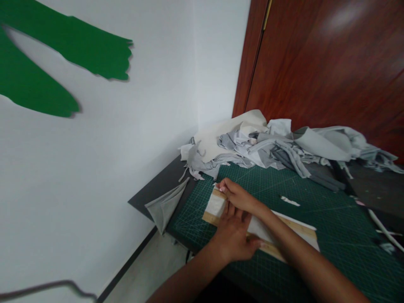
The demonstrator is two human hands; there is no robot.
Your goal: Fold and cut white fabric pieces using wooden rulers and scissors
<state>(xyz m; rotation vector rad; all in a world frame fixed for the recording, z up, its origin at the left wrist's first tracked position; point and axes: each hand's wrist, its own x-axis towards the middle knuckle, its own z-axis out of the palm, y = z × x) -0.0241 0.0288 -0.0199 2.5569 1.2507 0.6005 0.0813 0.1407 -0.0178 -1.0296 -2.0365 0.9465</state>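
Observation:
A long white fabric piece with tan, tape-like bands along its long sides point(215, 205) lies flat on a green cutting mat point(341, 235). Across its middle rests my left hand point(232, 235), fingers spread and pressing it down, thumb out to the right. My right hand point(235, 194) reaches over it from the right. Its fingertips pinch the far edge of the piece near the left corner, where a bit of white pokes out. A narrow white strip runs along the far edge at the right end of the piece point(295, 221). My right forearm hides part of the middle.
Heaped grey and white fabric scraps point(252, 143) lie at the back against a wooden door point(328, 63). Folded grey fabric point(168, 204) hangs over the table's left edge. A small white scrap point(289, 201) sits on the mat, and a white cord point(386, 229) lies at right.

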